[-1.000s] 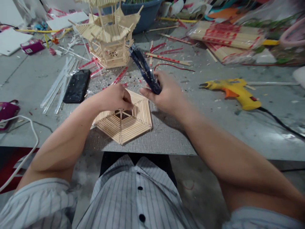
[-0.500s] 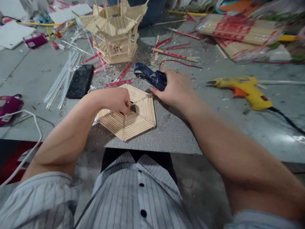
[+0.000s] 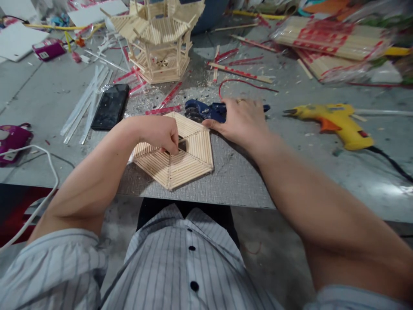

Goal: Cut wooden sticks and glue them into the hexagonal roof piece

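Observation:
A hexagonal panel of thin wooden sticks with a small opening in its middle lies near the table's front edge. My left hand is closed over that opening, fingertips pinched at its inner edge; whatever they hold is hidden. Beyond the panel's right corner, dark blue hand cutters lie along the table under my right hand. Its thumb is on the near side and its fingers curl over the handles, one handle end showing past them.
A stick-built pavilion model stands behind the panel. To the left are a black phone and clear glue sticks. A yellow glue gun lies at right, with bagged wooden sticks behind. Red plastic scraps are scattered about.
The blue cutters have turned from slanted to nearly level under my right hand, and a handle end now shows to its right. My left hand stays at the panel's opening. The view has shifted slightly.

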{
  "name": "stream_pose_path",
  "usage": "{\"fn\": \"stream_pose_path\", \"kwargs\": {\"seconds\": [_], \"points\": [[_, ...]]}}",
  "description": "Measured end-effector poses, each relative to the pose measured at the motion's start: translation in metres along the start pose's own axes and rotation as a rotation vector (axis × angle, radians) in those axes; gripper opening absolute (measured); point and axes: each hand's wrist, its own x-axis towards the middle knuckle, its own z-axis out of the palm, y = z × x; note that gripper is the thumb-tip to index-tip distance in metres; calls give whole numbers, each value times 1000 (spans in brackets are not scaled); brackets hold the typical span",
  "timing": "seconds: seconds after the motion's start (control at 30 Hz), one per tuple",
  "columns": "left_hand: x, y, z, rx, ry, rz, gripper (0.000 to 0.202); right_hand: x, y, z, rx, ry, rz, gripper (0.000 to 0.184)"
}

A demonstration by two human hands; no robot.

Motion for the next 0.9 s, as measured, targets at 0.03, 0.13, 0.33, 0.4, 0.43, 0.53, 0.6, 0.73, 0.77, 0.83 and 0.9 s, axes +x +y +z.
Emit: {"fn": "stream_pose_path", "kwargs": {"seconds": [0.03, 0.13, 0.33, 0.4, 0.43, 0.53, 0.6, 0.73, 0.77, 0.83, 0.9], "points": [[0, -1, 0, -1, -5, 1, 8, 0, -1, -1, -21, -16, 2, 80], [1, -2, 0, 23, -16, 11, 9, -1, -3, -3, -46, -30, -1, 80], [2, -2, 0, 100, -29, 50, 11, -3, -8, -4, -78, -62, 21, 79], [2, -1, 1, 100, -21, 35, 10, -2, -9, -5, -88, -87, 30, 80], [2, 0, 1, 94, -18, 26, 10, -1, -9, -6, -86, -96, 30, 81], [1, 0, 1, 91, -16, 7, 10, 1, -7, -6, -63, -99, 15, 82], [1, 0, 0, 103, -26, 13, 11, 2, -7, -5, -55, -79, -1, 78], [0, 1, -1, 103, -40, 11, 12, -1, -9, -6, -45, -46, -8, 71], [0, 1, -1, 106, -43, 2, 14, -1, -10, -9, -35, -36, -15, 69], [-1, 3, -1, 112, -47, -12, 15, -2, -11, -18, -6, 6, -36, 66], [-2, 4, 0, 112, -54, -13, 13, -1, -11, -34, 13, 55, -18, 59]]}}
